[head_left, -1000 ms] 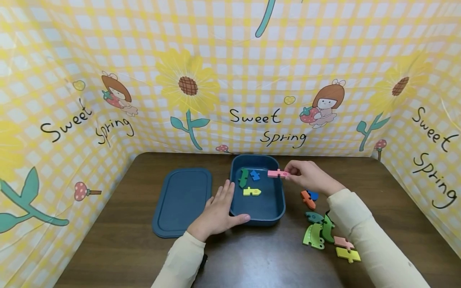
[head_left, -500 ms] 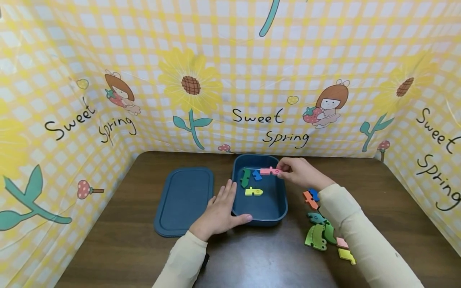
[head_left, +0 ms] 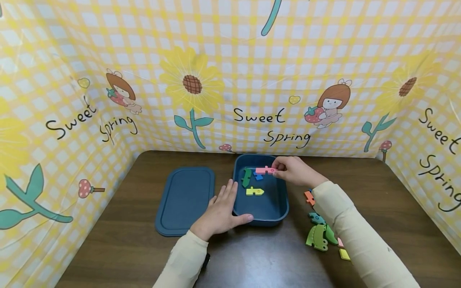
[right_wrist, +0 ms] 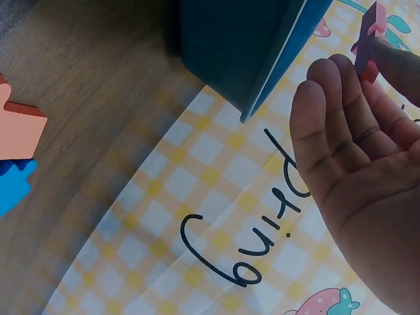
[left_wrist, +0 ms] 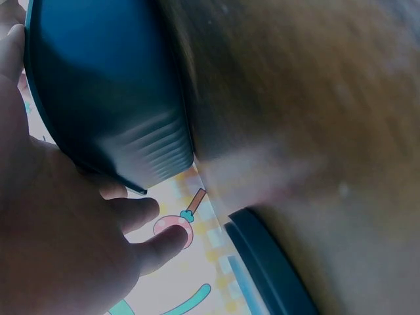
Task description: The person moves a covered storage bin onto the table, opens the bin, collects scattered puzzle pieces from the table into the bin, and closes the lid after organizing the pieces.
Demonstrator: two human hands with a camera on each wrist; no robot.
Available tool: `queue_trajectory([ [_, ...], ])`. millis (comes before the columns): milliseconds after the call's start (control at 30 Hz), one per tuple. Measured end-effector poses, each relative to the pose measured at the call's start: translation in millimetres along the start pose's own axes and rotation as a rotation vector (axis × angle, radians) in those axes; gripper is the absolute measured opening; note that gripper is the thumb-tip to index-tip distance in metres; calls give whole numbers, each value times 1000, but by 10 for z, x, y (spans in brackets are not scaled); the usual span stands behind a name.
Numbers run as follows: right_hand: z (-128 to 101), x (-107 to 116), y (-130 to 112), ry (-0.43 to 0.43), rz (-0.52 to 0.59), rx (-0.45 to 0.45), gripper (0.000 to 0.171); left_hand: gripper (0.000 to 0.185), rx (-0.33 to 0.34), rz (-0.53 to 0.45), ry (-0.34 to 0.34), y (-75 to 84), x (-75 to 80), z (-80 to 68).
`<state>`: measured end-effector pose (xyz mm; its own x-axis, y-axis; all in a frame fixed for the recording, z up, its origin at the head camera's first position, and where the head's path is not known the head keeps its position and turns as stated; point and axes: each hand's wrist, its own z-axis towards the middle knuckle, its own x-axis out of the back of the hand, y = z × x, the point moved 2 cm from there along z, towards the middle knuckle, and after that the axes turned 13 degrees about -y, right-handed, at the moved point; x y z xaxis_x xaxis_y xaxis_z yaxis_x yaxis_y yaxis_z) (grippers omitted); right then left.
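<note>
A dark blue box (head_left: 281, 207) stands mid-table with a green piece (head_left: 246, 177), a blue piece (head_left: 258, 176) and a yellow piece (head_left: 254, 191) inside. My right hand (head_left: 293, 171) pinches a pink puzzle piece (head_left: 265, 170) and holds it over the far part of the box; the same pink puzzle piece (right_wrist: 367, 36) shows at my fingertips in the right wrist view. My left hand (head_left: 219, 210) lies flat against the box's left wall (left_wrist: 111, 98), fingers straight, thumb along the near corner.
The box's blue lid (head_left: 184, 200) lies flat left of the box. Loose pieces lie right of the box: an orange piece (head_left: 309, 197), a teal piece (head_left: 316, 219), light and dark green pieces (head_left: 318, 237), a yellow piece (head_left: 344, 254). Patterned yellow cloth walls (head_left: 252, 80) enclose the brown table (head_left: 119, 240).
My right hand has carried the pink piece leftward, from over the box's right rim to over its far interior. The left hand has stayed against the box.
</note>
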<state>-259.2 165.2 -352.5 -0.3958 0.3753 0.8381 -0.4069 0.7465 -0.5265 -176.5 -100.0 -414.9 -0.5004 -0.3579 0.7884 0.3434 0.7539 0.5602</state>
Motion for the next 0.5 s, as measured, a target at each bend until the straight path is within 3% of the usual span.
queue_trajectory([
  [500,81,-58,-25,-5,-17,7,8,108,4,2,0,-15,-12,9],
])
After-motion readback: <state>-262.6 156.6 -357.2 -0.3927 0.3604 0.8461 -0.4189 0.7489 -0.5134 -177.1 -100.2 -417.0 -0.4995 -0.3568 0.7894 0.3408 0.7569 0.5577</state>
